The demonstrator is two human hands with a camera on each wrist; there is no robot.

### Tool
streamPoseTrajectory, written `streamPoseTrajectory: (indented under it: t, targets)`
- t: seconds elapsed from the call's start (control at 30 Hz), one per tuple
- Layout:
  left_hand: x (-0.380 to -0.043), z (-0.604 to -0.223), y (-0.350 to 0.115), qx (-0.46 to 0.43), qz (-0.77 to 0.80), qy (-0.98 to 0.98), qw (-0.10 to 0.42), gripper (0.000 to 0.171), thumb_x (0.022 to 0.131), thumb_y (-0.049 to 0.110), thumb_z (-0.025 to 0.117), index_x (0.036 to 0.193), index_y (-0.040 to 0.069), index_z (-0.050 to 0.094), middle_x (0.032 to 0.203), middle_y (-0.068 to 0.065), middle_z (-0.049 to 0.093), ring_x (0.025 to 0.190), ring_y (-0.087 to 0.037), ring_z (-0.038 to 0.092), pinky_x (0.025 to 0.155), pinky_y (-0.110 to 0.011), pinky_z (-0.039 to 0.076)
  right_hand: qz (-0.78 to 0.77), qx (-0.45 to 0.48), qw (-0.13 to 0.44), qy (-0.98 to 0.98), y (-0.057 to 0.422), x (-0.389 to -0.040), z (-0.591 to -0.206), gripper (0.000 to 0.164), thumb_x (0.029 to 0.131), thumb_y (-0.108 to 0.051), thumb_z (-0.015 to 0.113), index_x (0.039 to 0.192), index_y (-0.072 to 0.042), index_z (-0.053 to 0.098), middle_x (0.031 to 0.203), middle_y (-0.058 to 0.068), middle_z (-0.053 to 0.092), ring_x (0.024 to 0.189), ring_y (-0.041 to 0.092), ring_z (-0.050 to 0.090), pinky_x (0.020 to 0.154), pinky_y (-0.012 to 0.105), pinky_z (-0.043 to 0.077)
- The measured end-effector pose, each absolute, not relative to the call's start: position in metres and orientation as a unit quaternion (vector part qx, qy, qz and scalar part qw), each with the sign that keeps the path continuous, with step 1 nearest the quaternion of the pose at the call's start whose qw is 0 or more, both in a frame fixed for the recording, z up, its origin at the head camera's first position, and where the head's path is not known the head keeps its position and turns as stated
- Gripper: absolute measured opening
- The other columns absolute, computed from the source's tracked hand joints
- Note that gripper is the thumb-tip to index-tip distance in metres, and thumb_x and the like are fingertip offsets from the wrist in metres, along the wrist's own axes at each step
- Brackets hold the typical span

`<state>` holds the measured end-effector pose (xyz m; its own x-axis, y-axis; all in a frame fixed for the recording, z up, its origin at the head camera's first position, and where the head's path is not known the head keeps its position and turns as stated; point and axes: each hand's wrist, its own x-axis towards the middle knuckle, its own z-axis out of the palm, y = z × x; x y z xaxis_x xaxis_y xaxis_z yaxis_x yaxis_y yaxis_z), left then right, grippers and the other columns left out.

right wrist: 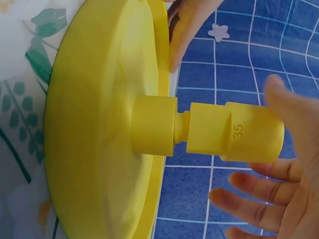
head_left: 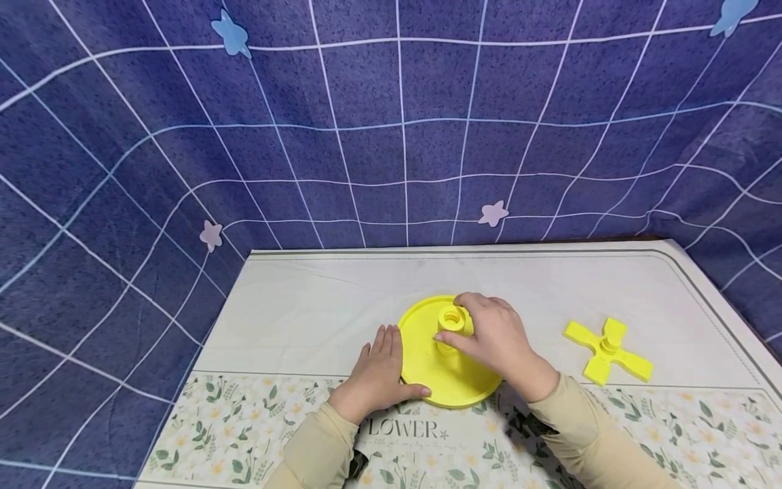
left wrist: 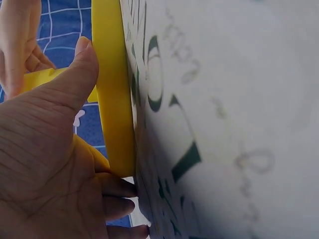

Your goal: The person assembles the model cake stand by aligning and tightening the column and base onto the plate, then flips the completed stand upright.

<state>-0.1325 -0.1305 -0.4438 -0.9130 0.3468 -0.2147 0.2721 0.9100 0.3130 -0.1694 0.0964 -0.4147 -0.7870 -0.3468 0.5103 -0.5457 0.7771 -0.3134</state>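
A round yellow base (head_left: 421,363) with a raised rim lies on the table, a short cylindrical socket (right wrist: 153,125) standing at its middle. Above that socket is a yellow connector (right wrist: 244,132) marked 35, joined to it by a narrow neck that shows in the right wrist view. In the head view a threaded hole faces up from the connector. My right hand (head_left: 497,333) holds the connector's upper end between thumb and fingers. With the thumb over the front rim and the fingers along the left edge, my left hand (head_left: 380,377) grips the base.
To the right lies a yellow four-bladed piece (head_left: 609,345) with a short stud at its centre. A white cloth (head_left: 318,299) with a flowered front band covers the table. Blue gridded curtains (head_left: 366,156) hang behind and at both sides.
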Motion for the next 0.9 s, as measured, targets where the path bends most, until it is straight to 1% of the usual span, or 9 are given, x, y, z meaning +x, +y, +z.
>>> streamPoseTrajectory:
  t: [0.03,0.1,0.2,0.27,0.37,0.47,0.57,0.77,0.9]
  targets:
    - [-0.132,-0.443,-0.13,0.159,0.141,0.968,0.134,0.12,0.079,0.068,0.065,0.151,-0.011,0.011,0.158,-0.028,0.011,0.147,-0.038,0.007,0.113,-0.057,0.019,0.238,0.246,0.207,-0.917,0.097,-0.169,-0.414,0.063,0.077,-0.052,0.077,0.117,-0.006,0.062,0.103,0.009,0.07,0.086,0.028,0.066,0.08,0.046,0.051]
    - [-0.132,-0.443,-0.13,0.158,0.143,0.968,0.134,0.12,0.079,0.068,0.066,0.151,-0.011,0.011,0.158,-0.028,0.011,0.147,-0.039,0.007,0.113,-0.057,0.019,0.27,0.261,0.18,-0.909,0.099,-0.17,-0.412,0.063,0.083,-0.048,0.072,0.129,-0.007,0.059,0.121,0.011,0.066,0.104,0.031,0.064,0.089,0.049,0.049]
    - [-0.132,-0.443,-0.13,0.156,0.145,0.967,0.137,0.12,0.08,0.067,0.066,0.151,-0.011,0.01,0.158,-0.027,0.01,0.147,-0.038,0.006,0.114,-0.057,0.018,0.335,0.308,0.132,-0.881,0.103,-0.172,-0.41,0.057,0.091,-0.034,0.067,0.139,-0.007,0.052,0.136,0.011,0.057,0.122,0.031,0.055,0.1,0.049,0.044]
    - [-0.132,-0.443,-0.13,0.157,0.146,0.967,0.135,0.12,0.079,0.067,0.066,0.151,-0.011,0.011,0.158,-0.028,0.011,0.147,-0.038,0.007,0.114,-0.057,0.019,0.376,0.337,0.097,-0.858,0.106,-0.174,-0.409,0.054,0.092,-0.023,0.066,0.141,-0.007,0.05,0.141,0.01,0.053,0.128,0.029,0.05,0.104,0.047,0.041]
    - [-0.132,-0.443,-0.13,0.159,0.146,0.967,0.134,0.12,0.079,0.067,0.066,0.151,-0.011,0.011,0.158,-0.028,0.012,0.147,-0.038,0.008,0.113,-0.057,0.02,0.409,0.357,0.059,-0.838,0.109,-0.176,-0.411,0.053,0.09,-0.012,0.065,0.141,-0.007,0.051,0.141,0.01,0.053,0.127,0.028,0.051,0.101,0.046,0.044]
    - [-0.132,-0.443,-0.13,0.158,0.147,0.967,0.134,0.121,0.079,0.067,0.067,0.151,-0.011,0.011,0.158,-0.028,0.012,0.147,-0.038,0.009,0.113,-0.057,0.02,0.417,0.356,0.039,-0.835,0.111,-0.177,-0.413,0.049,0.09,-0.011,0.064,0.138,-0.006,0.054,0.138,0.01,0.056,0.123,0.028,0.055,0.096,0.045,0.048]
    - [-0.133,-0.443,-0.13,0.155,0.147,0.967,0.138,0.12,0.079,0.067,0.067,0.151,-0.011,0.011,0.158,-0.028,0.011,0.147,-0.038,0.008,0.114,-0.057,0.019,0.418,0.35,0.03,-0.838,0.113,-0.178,-0.415,0.045,0.092,-0.013,0.064,0.136,-0.005,0.057,0.135,0.011,0.058,0.12,0.028,0.056,0.094,0.045,0.05]
    - [-0.134,-0.444,-0.13,0.151,0.147,0.967,0.142,0.12,0.079,0.068,0.066,0.152,-0.01,0.01,0.158,-0.027,0.011,0.147,-0.037,0.008,0.114,-0.056,0.018,0.417,0.327,0.028,-0.847,0.114,-0.178,-0.416,0.044,0.092,-0.022,0.069,0.133,-0.007,0.06,0.132,0.008,0.061,0.112,0.024,0.061,0.093,0.042,0.051]
    - [-0.133,-0.444,-0.13,0.154,0.148,0.967,0.141,0.12,0.079,0.067,0.066,0.152,-0.011,0.01,0.158,-0.027,0.011,0.147,-0.038,0.009,0.114,-0.057,0.018,0.428,0.309,0.034,-0.849,0.112,-0.177,-0.416,0.043,0.089,-0.028,0.073,0.126,-0.01,0.062,0.12,0.003,0.066,0.102,0.019,0.064,0.089,0.04,0.052]
